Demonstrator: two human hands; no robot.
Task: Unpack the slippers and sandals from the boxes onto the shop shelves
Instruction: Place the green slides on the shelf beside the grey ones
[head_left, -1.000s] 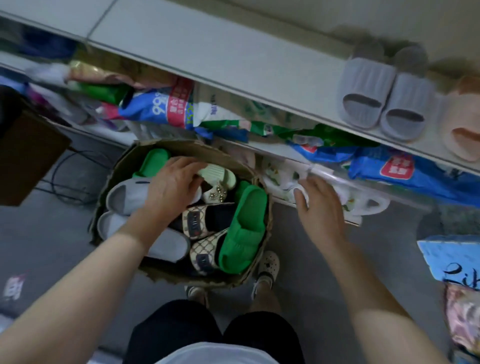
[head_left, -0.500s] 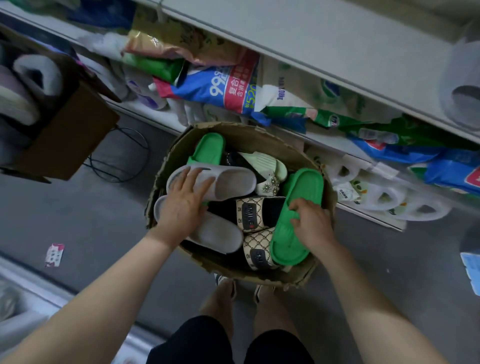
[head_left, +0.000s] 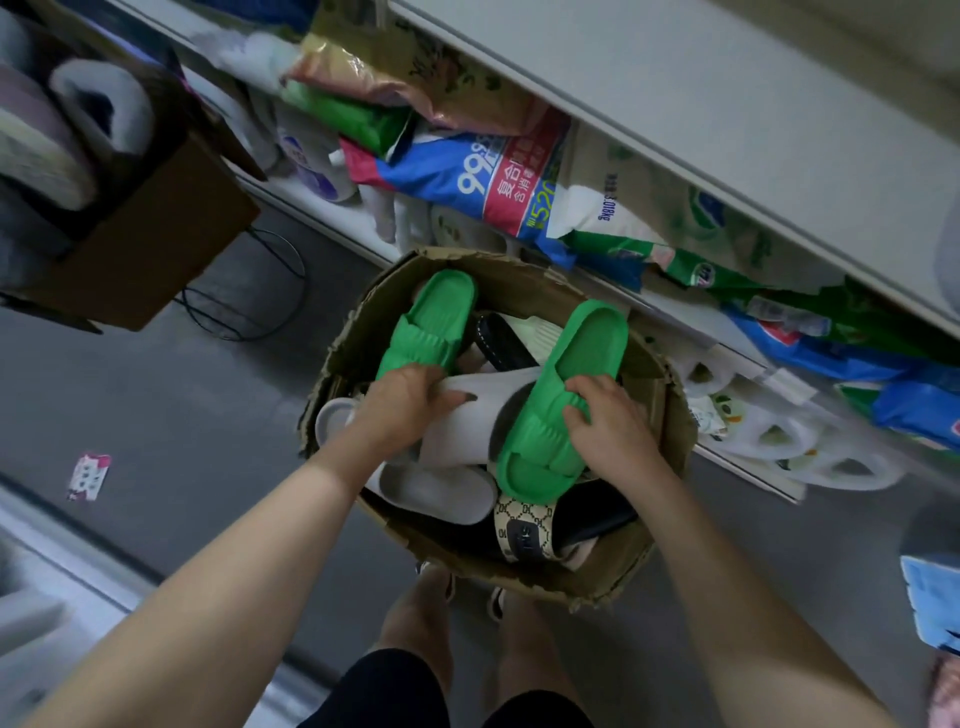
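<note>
- The right hand (head_left: 613, 431) is clamped on the right green slipper (head_left: 566, 395). Its fingers curl over the edge of the ribbed strap, and the smooth, rounded foam sole tilts up and away toward the far side.
- The left hand (head_left: 405, 410) grips the near end of the left green slipper (head_left: 431, 322), fingers curled at its pleated strap. The thumb lies across a white slipper (head_left: 467, 421).
- Both green slippers sit in the cardboard box (head_left: 670, 415), one on each side, with their far ends raised toward the rim.
- The white slipper lies between the two hands, matte and thick-soled. A second white one (head_left: 436, 491) is just nearer, under the left wrist.
- A sandal with a beige lattice-print strap (head_left: 524, 527) lies at the near side of the box, partly under the right green slipper.
- A black sandal with pale stitching (head_left: 498, 338) and a pale ribbed slipper (head_left: 540, 330) show between the two green ones at the far side.
- The box has ragged, torn edges and stands on the grey floor (head_left: 156, 389) against the shelving.
- Glossy plastic bags (head_left: 493, 182) crowd the lower shelf beyond it. A flat white shelf board (head_left: 727, 104) runs above them.
- White moulded slippers (head_left: 779, 441) lie on the bottom shelf to the right.
- A second brown box (head_left: 156, 234) at far left holds fluffy slippers (head_left: 104, 104).
</note>
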